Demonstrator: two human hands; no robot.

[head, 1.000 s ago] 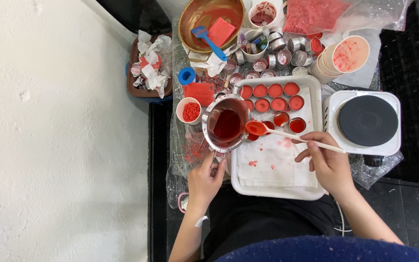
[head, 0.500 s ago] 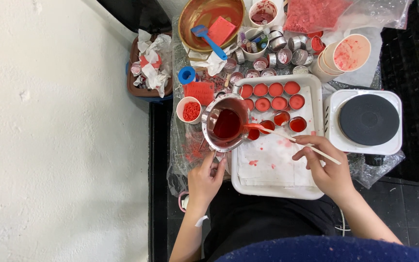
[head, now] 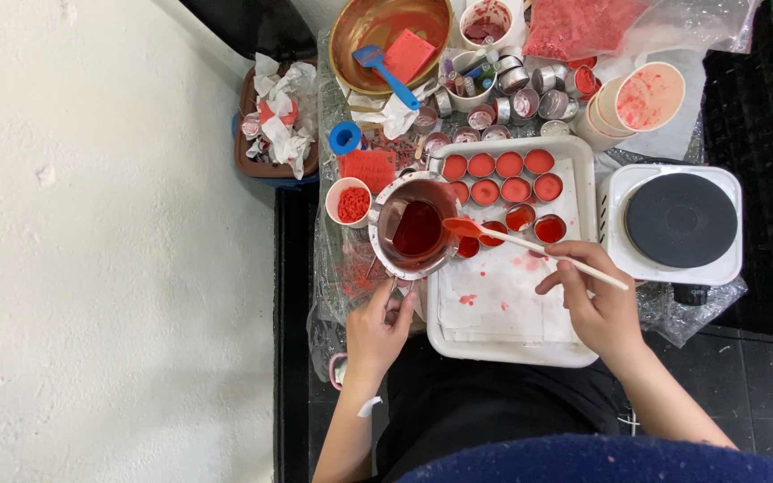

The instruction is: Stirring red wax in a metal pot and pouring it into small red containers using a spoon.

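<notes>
Head view, looking straight down on a seated person's work surface. A small metal melting pot [head: 415, 228] filled with dark red liquid wax is held by its handle in the left hand [head: 378, 326], whose fingers are closed about the handle just below the pot's near rim; the pot is poised over the left edge of a white tray [head: 503, 344]. A slim white-handled spatula [head: 530, 244] with a red blade is gripped between thumb and fingers of the right hand [head: 597, 309]. The long axis of the spatula runs from lower right to upper left: the handle end projects past the hand toward a white electric hotplate [head: 677, 222], and the blade points at the pot's rim, where it appears to touch or nearly touch the lip. Rows of small round moulds [head: 503, 179] stand at the far end of the tray; the upper ones hold paler, matt red wax, while the nearest row looks glossy and wet. The step in hand is judged to be the filling of the nearest row, with the wax guided off the lip by the blade. A slow, steady tilt of the pot over one small mould would be called for next, the red splashes on the tray's paper lining showing how easily wax is spilled.
</notes>
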